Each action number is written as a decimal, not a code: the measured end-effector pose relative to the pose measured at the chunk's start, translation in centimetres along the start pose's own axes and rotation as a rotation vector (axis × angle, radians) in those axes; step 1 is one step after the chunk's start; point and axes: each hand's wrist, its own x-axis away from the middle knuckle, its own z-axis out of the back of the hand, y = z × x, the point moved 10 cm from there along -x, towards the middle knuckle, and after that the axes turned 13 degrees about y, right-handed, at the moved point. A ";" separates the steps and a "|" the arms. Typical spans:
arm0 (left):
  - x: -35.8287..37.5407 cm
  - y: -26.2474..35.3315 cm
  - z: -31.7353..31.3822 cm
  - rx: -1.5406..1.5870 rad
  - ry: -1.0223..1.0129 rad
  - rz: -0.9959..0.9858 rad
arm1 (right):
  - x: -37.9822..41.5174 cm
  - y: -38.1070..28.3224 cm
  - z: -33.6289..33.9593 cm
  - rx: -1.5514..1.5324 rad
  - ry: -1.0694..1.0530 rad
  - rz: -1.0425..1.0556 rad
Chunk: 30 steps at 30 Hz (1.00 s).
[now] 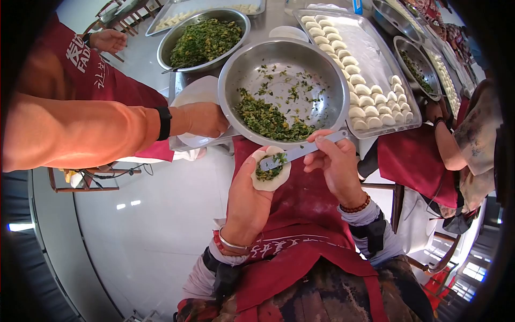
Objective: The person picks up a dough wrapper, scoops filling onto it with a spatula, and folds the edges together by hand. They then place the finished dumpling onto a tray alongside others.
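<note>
My left hand [248, 203] cups a round dumpling wrapper [278, 182], its fingers mostly hidden beneath it. Chopped green and yellow filling [264, 174] lies in the wrapper's middle. Between the fingers and thumb of my right hand [339, 167] is a flat metal filling spatula [300, 152], angled down to the left. Its tip, with some greens on it, presses on or just touches the filling. Just beyond both hands stands a wide steel bowl [322, 59], with filling gathered mostly along its near left side and scraps scattered over the bottom.
Behind to the left is a fuller bowl of filling [206, 43]. A tray [370, 48] at right holds rows of folded dumplings [366, 101]. One co-worker's hand [206, 119] is beside my bowl, over a pale plate; another person's arm [449, 140] is at right.
</note>
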 end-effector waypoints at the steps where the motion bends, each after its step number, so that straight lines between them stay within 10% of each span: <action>1: 0.0 0.1 -0.1 0.007 0.003 -0.010 | 0.1 -0.3 0.0 -0.020 -0.019 0.005; 30: -0.1 0.7 -0.4 -0.042 0.020 -0.017 | 2.6 -1.0 -1.2 0.084 -0.055 0.108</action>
